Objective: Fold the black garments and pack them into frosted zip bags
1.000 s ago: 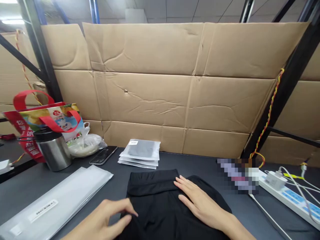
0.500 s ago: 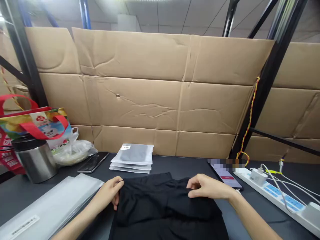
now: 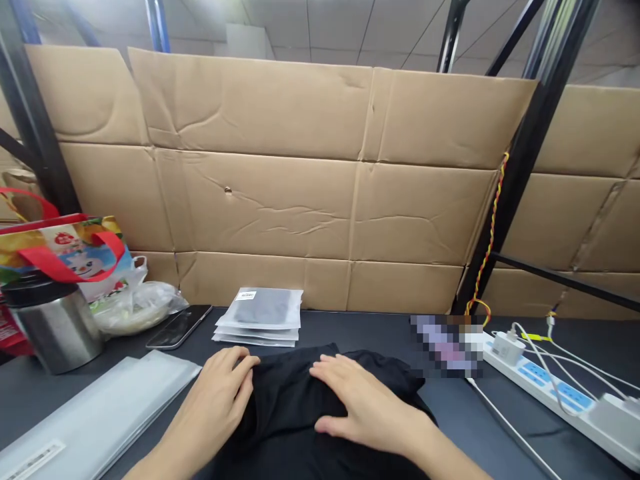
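Observation:
A black garment point(image 3: 290, 400) lies rumpled on the dark table at the bottom centre. My left hand point(image 3: 220, 400) rests at its left edge, fingers bent over the cloth and thumb alongside them; whether cloth is pinched there is hard to see. Flat on the middle of the garment lies my right hand point(image 3: 363, 403), with its thumb spread away from the fingers. Behind the garment is a small stack of packaged items in translucent bags point(image 3: 260, 317), the top one with a barcode label.
Flat frosted bags point(image 3: 110, 407) lie at the left, near a steel cup point(image 3: 57, 330), a plastic bag point(image 3: 135, 310), a colourful bag point(image 3: 65, 247) and a phone point(image 3: 180, 327). A blurred phone point(image 3: 445, 347) and a white power strip point(image 3: 545, 387) with cables are at the right. Cardboard point(image 3: 280, 167) stands behind.
My right hand has moved left from the garment's upper right edge onto its middle, and its fingers have spread. The garment's right side has drawn inward and bunched. The view has shifted slightly.

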Demonstrator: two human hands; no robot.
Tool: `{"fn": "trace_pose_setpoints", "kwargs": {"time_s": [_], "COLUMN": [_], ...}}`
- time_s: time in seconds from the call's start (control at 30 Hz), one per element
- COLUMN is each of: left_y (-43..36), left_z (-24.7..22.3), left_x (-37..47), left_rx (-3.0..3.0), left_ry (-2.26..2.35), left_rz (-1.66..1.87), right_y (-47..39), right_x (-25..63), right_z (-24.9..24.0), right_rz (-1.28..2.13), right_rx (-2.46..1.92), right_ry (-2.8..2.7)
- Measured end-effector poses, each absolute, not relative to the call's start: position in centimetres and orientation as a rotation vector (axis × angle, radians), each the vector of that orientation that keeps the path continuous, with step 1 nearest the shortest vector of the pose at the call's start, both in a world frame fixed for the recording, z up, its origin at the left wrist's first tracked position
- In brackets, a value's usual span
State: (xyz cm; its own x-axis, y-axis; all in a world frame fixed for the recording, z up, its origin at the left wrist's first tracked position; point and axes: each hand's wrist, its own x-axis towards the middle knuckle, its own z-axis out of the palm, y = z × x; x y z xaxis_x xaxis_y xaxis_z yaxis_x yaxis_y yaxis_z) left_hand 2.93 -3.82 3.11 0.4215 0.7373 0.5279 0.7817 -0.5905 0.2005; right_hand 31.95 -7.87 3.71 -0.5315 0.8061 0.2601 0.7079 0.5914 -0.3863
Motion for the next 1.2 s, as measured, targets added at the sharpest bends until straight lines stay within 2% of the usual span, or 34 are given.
{"fn": "trace_pose_setpoints", "kwargs": {"time_s": [0.17, 0.47, 0.6, 0.8, 1.07, 1.2], "left_y": [-2.7, 0.2, 0.7, 1.0, 0.8, -1.3], "left_z": [1.9, 0.4, -0.1, -1.0, -1.1, 0.3], "left_x": [2.5, 1.3, 0.9, 0.3, -0.2, 1.5], "left_rx": [-2.567, -2.792, -2.774, -2.659, -2.514, -2.65], "left_ry": [-1.506, -1.805, -1.851, -1.885, -1.863, -1.547], "left_rz": [-0.799, -0.981, -1.038, -1.113, -1.068, -0.908], "right_y": [-8.6, -7.4, -5.9, -5.2, -5.5, -5.5], "right_x": [30.6, 30.9, 30.1, 29.1, 29.2, 28.9], "right_z": [2.4, 3.5, 2.6, 1.0, 1.0, 1.1], "right_rz": [0.377, 0.355, 0.243, 0.339, 0.345, 0.339], "right_rx": [-1.263, -1.266, -1.219, -1.14, -1.165, -1.161], "right_ry": [-2.497, -2.421, -2.437, -2.572, -2.563, -2.567]}}
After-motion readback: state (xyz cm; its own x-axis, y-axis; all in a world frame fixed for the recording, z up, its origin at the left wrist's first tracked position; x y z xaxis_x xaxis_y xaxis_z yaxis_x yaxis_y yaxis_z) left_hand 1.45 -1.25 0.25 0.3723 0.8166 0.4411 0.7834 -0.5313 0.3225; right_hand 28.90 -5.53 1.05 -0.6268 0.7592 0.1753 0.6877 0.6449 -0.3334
